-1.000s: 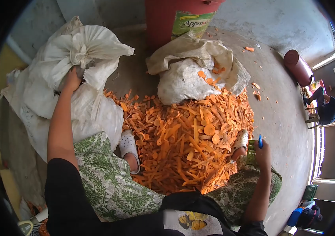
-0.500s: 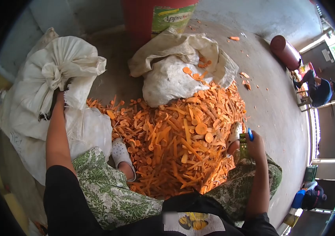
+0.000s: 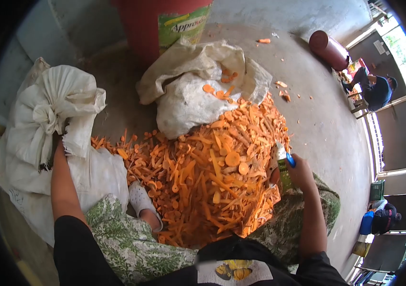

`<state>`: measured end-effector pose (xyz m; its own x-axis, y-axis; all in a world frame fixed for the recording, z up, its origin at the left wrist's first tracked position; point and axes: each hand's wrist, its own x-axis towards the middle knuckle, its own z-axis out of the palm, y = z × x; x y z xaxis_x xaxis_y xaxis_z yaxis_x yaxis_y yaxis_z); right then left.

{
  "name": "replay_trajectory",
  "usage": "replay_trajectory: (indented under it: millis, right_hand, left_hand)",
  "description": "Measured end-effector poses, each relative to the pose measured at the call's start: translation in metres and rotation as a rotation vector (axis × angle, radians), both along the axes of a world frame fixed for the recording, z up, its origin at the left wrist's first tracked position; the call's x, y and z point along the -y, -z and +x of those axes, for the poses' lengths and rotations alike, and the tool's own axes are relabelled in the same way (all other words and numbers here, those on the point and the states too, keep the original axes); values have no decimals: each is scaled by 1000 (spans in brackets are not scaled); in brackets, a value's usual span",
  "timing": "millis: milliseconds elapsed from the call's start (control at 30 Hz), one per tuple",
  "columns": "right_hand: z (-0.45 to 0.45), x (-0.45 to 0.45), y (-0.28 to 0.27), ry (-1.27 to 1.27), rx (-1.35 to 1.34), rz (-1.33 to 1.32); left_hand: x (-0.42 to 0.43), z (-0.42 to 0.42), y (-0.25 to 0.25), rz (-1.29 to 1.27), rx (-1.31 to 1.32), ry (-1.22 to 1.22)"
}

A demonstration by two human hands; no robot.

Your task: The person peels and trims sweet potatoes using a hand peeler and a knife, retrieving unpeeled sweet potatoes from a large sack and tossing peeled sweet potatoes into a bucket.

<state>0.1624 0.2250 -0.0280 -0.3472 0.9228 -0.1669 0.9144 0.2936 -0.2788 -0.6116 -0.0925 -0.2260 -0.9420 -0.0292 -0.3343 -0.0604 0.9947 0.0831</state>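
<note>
My left forearm [image 3: 65, 190] reaches into the opening of a knotted white woven sack [image 3: 93, 178]. The hand itself is hidden in the sack's folds, so its fingers do not show. On the right, my right hand [image 3: 300, 171] is closed around a small blue-handled tool [image 3: 290, 160], whose working end I cannot make out clearly. Just beneath it is a green piece with small holes [image 3: 285, 176]. Between my legs lies a large heap of carrot pieces [image 3: 212, 176], cut into sticks and round slices.
Another white sack [image 3: 188, 105] lies slumped behind the heap, with carrot slices on it. A red drum [image 3: 141, 28] with a green label stands at the back. Stray carrot bits [image 3: 283, 84] dot the floor. Farther right are a maroon barrel [image 3: 327, 50] and two people, one seated [image 3: 379, 93].
The whole view has shifted, so most things sit farther left. My left hand remains in the sack. My right hand keeps the blue-handled tool, which has tilted slightly.
</note>
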Motion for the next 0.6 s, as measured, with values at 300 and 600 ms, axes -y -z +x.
replay_trajectory:
  millis: [300, 600]
  right_hand:
    - [-4, 0, -11, 102, -99, -123]
    - [-23, 82, -136, -190, -1772, -626]
  left_hand:
    - [10, -18, 20, 154, 29, -31]
    - [-7, 126, -109, 1511, 411, -297]
